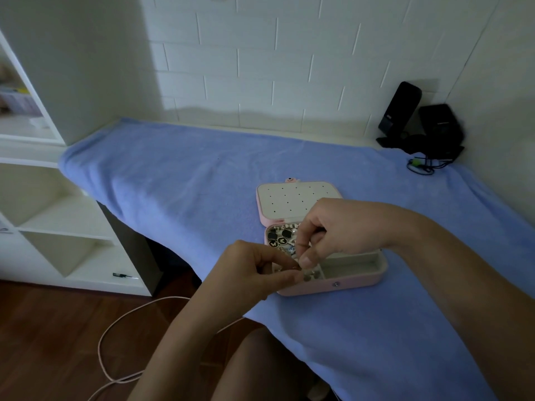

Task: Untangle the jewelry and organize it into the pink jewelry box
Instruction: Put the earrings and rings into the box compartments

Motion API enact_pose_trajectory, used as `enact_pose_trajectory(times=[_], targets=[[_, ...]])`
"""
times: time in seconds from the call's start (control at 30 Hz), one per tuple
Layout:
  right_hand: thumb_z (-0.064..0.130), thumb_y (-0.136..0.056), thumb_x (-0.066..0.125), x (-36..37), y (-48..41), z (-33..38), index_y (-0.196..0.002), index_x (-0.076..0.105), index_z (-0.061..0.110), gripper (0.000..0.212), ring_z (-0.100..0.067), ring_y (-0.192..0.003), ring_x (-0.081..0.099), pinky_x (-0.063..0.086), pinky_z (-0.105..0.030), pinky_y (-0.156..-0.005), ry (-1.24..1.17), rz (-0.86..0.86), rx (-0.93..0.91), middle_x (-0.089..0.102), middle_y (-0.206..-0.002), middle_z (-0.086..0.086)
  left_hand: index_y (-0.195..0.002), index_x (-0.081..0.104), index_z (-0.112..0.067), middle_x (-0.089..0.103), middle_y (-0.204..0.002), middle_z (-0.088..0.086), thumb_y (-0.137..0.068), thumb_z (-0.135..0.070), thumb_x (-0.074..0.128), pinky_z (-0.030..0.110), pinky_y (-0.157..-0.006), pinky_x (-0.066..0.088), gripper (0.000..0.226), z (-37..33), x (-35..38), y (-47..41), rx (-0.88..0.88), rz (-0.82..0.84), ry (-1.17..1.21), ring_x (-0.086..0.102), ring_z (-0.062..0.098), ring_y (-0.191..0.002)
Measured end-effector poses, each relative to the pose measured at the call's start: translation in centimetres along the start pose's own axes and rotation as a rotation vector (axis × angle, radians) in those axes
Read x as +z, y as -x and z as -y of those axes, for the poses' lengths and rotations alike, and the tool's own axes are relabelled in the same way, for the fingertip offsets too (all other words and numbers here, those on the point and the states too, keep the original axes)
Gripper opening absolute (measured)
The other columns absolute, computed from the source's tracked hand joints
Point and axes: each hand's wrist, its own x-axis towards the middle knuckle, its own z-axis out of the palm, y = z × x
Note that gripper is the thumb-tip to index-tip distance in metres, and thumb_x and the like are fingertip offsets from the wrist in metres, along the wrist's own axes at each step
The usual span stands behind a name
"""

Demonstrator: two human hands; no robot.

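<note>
Blue towel (202, 180) covers the table (127, 235), and the pink jewelry box (351, 285) lies open on it near the front edge. Its lid (289, 202) is laid flat behind, with rows of small holes, none filled that I can see.

My left hand (249, 273) and right hand (338, 227) meet just above the box's front left corner. Each grip is narrow, thumb and fingertip pinching a thin jewelry piece (298, 266) too small for me to name.

I judge this to be the untangling step. I'd hold one side steady, ease the other loose with short pulls, and work over the box so anything dropped lands inside.

The back left compartment (279, 237) holds black square and butterfly charms heaped with pearly bits. The long right compartment (353, 267) shows only lining. A small front compartment (312, 275) holds a few silver studs.
</note>
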Motion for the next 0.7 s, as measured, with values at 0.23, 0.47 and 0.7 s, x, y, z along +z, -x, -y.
enact_pose_trajectory(times=[0.23, 0.47, 0.7], targets=[[0.023, -0.08, 0.073, 0.3, -0.3, 0.0, -0.074, 0.066, 0.026, 0.01, 0.007, -0.043, 0.045, 0.03, -0.011, -0.046, 0.054, -0.003, 0.056, 0.045, -0.036, 0.022, -0.08, 0.076, -0.021, 0.051, -0.04, -0.006, -0.085, -0.024, 0.066, 0.008, -0.043, 0.032, 0.011, 0.0, 0.5, 0.0, -0.05, -0.04, -0.033, 0.042, 0.005, -0.034], [0.022, -0.08, 0.073, 0.6, -1.7, 0.1, -0.069, 0.067, 0.026, 0.012, -0.004, -0.055, 0.044, 0.033, -0.021, -0.055, 0.167, 0.017, 0.127, 0.048, -0.037, 0.022, -0.081, 0.076, -0.019, 0.048, -0.034, -0.01, -0.084, -0.028, 0.067, 0.007, -0.043, 0.034, 0.012, -0.3, 0.9, -0.2, -0.098, -0.046, -0.074, 0.044, 0.004, -0.034], [0.022, -0.079, 0.074, 0.8, -2.1, 0.1, -0.077, 0.071, 0.022, 0.003, -0.004, -0.054, 0.046, 0.032, -0.019, -0.052, 0.183, -0.009, 0.112, 0.051, -0.041, 0.017, -0.077, 0.075, -0.023, 0.05, -0.036, -0.006, -0.083, -0.031, 0.068, 0.011, -0.048, 0.041, 0.013, -0.2, 1.1, -0.1, -0.067, -0.066, -0.163, 0.049, 0.005, -0.037]])
